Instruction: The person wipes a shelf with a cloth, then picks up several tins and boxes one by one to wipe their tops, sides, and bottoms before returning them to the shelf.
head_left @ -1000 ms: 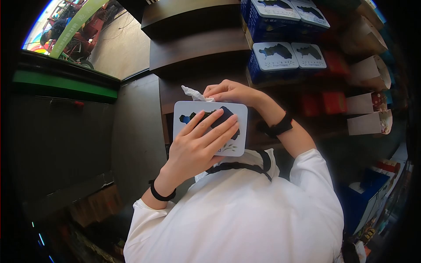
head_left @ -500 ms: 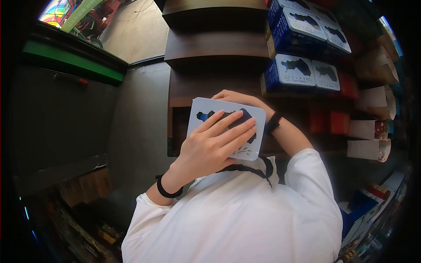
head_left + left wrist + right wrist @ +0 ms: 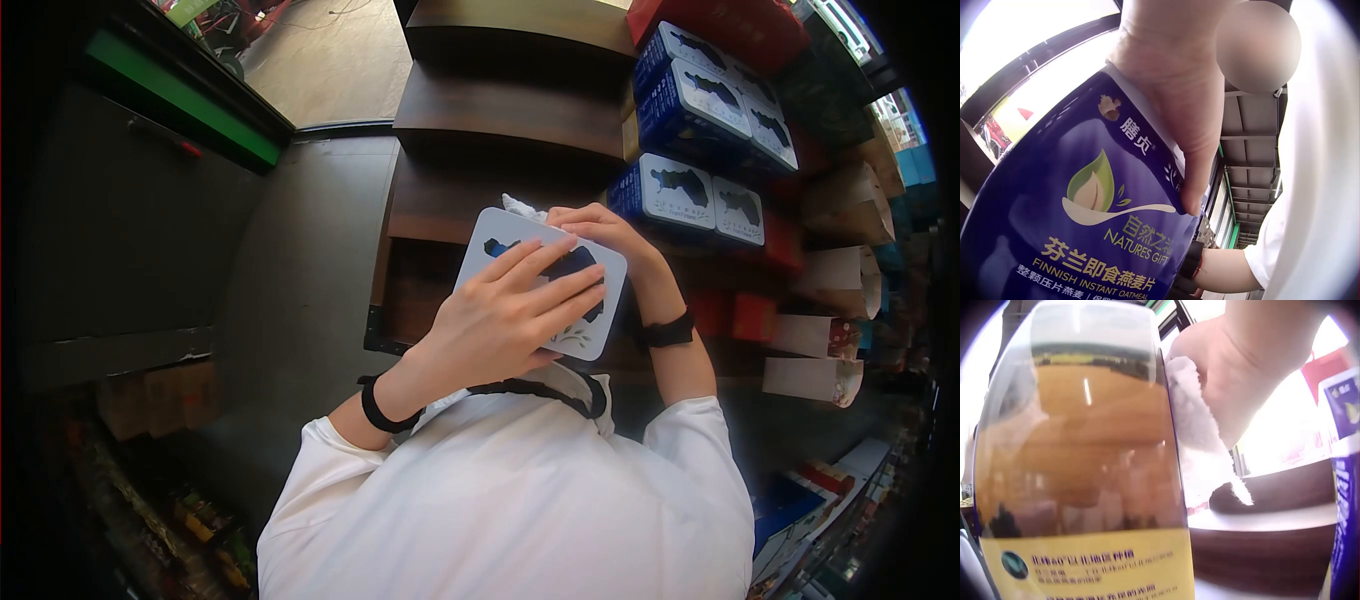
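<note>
Wiping, by the look of it: left hand (image 3: 500, 318), fingers straight, presses the tin (image 3: 592, 342) beside the wooden shelves (image 3: 510, 105); right hand (image 3: 612, 234), curled, grips white tissue (image 3: 1194, 425) shelf-side. Next stroke wants steady bracing.

on my feed i see a loose white short-sleeved top (image 3: 505, 490), black trim (image 3: 575, 400) by its far edge, a black band (image 3: 388, 405) on the left wrist and another black band (image 3: 668, 330) on the right.
</note>
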A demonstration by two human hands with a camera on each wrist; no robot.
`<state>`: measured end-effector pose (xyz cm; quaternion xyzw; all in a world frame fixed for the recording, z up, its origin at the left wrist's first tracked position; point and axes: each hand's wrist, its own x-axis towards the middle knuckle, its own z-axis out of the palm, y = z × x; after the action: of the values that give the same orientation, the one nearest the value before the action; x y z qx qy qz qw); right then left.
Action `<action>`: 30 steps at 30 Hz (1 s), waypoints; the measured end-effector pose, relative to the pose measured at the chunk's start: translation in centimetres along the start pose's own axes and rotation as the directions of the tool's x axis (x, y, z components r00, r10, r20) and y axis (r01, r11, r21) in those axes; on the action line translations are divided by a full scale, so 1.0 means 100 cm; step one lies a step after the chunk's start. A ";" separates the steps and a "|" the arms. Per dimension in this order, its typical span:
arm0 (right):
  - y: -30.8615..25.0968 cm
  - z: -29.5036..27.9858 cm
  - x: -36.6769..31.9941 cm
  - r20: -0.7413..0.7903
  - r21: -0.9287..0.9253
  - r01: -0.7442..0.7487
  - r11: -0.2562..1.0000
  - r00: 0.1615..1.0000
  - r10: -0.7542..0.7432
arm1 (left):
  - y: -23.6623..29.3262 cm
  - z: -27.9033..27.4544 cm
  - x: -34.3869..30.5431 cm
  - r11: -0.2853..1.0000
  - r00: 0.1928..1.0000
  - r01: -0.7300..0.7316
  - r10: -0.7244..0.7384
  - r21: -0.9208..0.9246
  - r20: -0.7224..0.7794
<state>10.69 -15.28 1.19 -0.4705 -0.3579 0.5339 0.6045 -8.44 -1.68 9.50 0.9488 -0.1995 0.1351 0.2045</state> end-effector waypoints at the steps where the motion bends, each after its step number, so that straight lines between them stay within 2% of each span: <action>1: -0.008 0.004 -0.005 0.001 0.068 0.074 0.995 0.997 -0.075 | 0.001 -0.001 0.000 1.000 1.000 -0.001 0.001 -0.001 -0.005; 2: -0.023 0.015 -0.010 -0.058 0.023 0.102 0.995 0.993 -0.100 | 0.001 -0.002 0.001 0.999 0.999 0.034 -0.034 0.012 -0.009; 3: -0.031 0.023 -0.014 -0.056 0.022 0.097 0.995 0.994 -0.096 | 0.001 -0.003 0.002 0.997 0.997 0.072 -0.071 0.026 -0.011; 5: -0.041 0.037 -0.019 -0.231 -0.393 0.221 0.892 0.916 -0.329 | 0.000 0.000 0.001 0.997 0.997 0.070 -0.069 0.029 -0.028; 6: -0.048 0.048 -0.022 -0.232 -0.508 0.276 0.816 0.869 -0.438 | 0.001 0.000 0.002 0.997 0.997 0.069 -0.067 0.029 -0.047; 7: -0.058 0.059 -0.025 -0.228 -0.508 0.279 0.815 0.869 -0.439 | 0.002 0.000 0.002 0.997 0.996 0.066 -0.064 0.029 -0.065; 9: -0.073 0.082 -0.030 -0.204 -0.866 0.053 0.497 0.871 -0.448 | 0.000 0.002 0.001 0.999 0.993 0.038 -0.035 0.024 -0.110; 11: -0.071 0.096 -0.030 -0.026 -0.918 0.164 0.361 0.883 -0.469 | 0.001 -0.001 0.003 0.999 0.990 0.042 -0.040 0.012 -0.138; 12: -0.065 0.099 -0.029 0.016 -0.894 0.239 0.378 0.862 -0.507 | 0.001 -0.001 0.003 1.000 0.980 0.024 -0.020 0.016 -0.197; 13: -0.067 0.104 -0.035 0.013 -0.896 0.236 0.375 0.860 -0.511 | 0.001 -0.001 0.003 1.000 0.980 0.016 -0.013 0.017 -0.197; 15: -0.076 0.111 -0.047 -0.225 -0.841 0.090 0.534 0.838 -0.497 | 0.002 0.001 0.004 0.998 0.988 0.057 -0.058 -0.011 -0.143; 17: -0.074 0.105 -0.064 -0.258 -0.836 0.165 0.524 0.724 -0.640 | 0.003 -0.003 0.006 0.998 0.987 0.060 -0.058 0.009 -0.148; 19: -0.057 0.093 -0.076 -0.448 -0.761 0.223 0.609 0.500 -0.742 | 0.004 0.001 0.005 0.990 0.993 0.075 -0.062 0.119 -0.103; 20: -0.048 0.088 -0.085 -0.558 -0.707 0.158 0.690 0.474 -0.681 | 0.003 0.005 0.005 0.989 0.990 0.076 -0.060 0.124 -0.126; 21: -0.040 0.087 -0.084 -0.557 -0.715 0.153 0.683 0.466 -0.688 | 0.004 0.002 0.006 0.991 0.990 0.063 -0.047 0.121 -0.131; 23: -0.026 0.084 -0.081 -0.622 -0.658 0.058 0.751 0.521 -0.585 | 0.005 -0.005 0.009 0.996 0.989 0.058 -0.049 0.061 -0.139; 24: -0.020 0.079 -0.083 -0.554 -0.679 0.049 0.733 0.620 -0.555 | 0.004 -0.004 0.009 0.997 0.981 0.068 -0.072 -0.025 -0.182; 25: -0.017 0.080 -0.083 -0.532 -0.649 0.061 0.758 0.676 -0.510 | 0.003 -0.005 0.011 0.998 0.968 0.043 -0.051 -0.035 -0.248; 28: -0.015 0.082 -0.075 -0.490 -0.606 0.090 0.790 0.740 -0.461 | -0.005 0.007 0.005 1.000 0.935 0.027 -0.027 -0.003 -0.354; 30: -0.015 0.081 -0.068 -0.469 -0.614 0.120 0.780 0.740 -0.483 | -0.005 0.005 0.003 0.995 0.845 0.030 -0.077 -0.097 -0.529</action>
<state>2.41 -20.43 5.51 -0.6994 -0.3573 0.1197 0.6074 -7.92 -1.59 9.05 0.8698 -0.1138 0.3783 0.2955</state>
